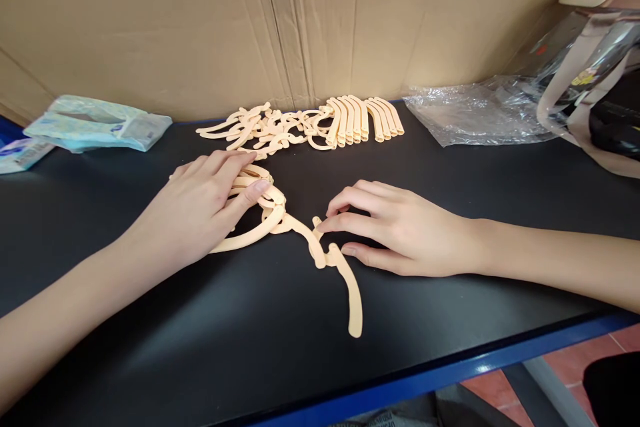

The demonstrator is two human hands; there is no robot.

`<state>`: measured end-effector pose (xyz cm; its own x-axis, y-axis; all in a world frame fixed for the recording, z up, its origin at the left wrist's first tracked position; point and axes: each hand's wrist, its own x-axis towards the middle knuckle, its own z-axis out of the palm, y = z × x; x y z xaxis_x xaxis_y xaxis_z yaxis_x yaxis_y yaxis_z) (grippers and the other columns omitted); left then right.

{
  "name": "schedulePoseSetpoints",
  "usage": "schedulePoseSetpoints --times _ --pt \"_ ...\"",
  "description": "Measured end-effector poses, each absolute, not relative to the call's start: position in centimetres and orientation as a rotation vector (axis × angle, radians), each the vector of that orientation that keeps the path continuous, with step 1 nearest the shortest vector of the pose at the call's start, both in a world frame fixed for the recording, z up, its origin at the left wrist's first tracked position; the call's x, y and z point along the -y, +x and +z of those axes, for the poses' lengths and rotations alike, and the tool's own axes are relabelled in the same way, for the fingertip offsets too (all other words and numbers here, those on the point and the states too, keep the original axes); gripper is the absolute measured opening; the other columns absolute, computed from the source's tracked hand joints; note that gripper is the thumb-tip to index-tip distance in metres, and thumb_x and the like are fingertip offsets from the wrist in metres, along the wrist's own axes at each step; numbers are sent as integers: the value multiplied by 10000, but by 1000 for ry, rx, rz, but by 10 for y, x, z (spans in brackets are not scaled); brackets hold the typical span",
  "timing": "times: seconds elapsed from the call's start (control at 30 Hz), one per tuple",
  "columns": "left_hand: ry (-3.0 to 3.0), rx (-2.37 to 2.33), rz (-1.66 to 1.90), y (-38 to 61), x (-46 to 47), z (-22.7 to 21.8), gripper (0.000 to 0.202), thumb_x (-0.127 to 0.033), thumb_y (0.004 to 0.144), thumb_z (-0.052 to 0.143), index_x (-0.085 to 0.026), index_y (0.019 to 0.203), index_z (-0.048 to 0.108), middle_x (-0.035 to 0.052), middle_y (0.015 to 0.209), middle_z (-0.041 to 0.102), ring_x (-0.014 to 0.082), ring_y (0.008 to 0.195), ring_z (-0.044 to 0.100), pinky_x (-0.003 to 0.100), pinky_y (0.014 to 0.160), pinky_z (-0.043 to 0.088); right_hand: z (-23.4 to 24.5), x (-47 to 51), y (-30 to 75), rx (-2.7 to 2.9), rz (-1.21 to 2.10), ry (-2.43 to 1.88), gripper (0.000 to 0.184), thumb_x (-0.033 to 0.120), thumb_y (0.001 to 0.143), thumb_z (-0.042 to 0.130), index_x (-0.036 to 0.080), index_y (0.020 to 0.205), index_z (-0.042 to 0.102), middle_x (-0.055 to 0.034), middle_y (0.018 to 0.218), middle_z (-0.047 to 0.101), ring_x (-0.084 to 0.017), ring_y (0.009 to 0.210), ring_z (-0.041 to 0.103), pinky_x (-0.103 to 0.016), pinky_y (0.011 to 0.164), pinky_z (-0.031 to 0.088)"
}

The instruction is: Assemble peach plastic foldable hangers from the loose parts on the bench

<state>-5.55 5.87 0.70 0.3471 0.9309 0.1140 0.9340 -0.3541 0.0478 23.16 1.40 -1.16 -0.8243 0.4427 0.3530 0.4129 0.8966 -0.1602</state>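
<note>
My left hand (205, 197) lies over a bunch of beige curved plastic pieces (250, 233), fingers stretched out and thumb resting on top; the palm hides part of the bunch. They look like folding hanger arms. From its right side, a few loose pieces trail across the black table (240, 333). One curved arm (351, 293) points toward the front edge, its upper end beside a small hooked piece (331, 255). My right hand (395, 227) is open, palm down, its index fingertip at a short beige piece (317, 225) and its thumb near the curved arm.
Behind the hands are a tangled heap of beige parts (280, 127) and neat rows of curved arms (350, 121). Tissue packs (95, 121) lie at left. A clear plastic bag (465, 113) and a strapped transparent bottle (575, 47) stand at right, before a cardboard wall (200, 27).
</note>
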Motion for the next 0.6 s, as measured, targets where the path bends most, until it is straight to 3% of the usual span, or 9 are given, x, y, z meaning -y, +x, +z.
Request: schedulePoseSetpoints --times 0.43,0.6 --pt "-2595 1759 -241 -56 -61 5 724 -656 919 187 -225 1380 544 102 1438 556 359 1323 509 552 1147 360 -11 -13 232 2674 109 -624 306 267 1039 479 143 1262 648 -107 1168 640 -200 979 559 -349 895 485" --pt "-2638 1752 -210 -54 -58 10 643 -609 982 213 -218 1387 523 113 1469 529 348 1328 506 521 1149 359 -11 -13 232 2680 110 -630 306 268 1038 479 147 1267 643 -107 1173 637 -200 988 561 -347 895 484"
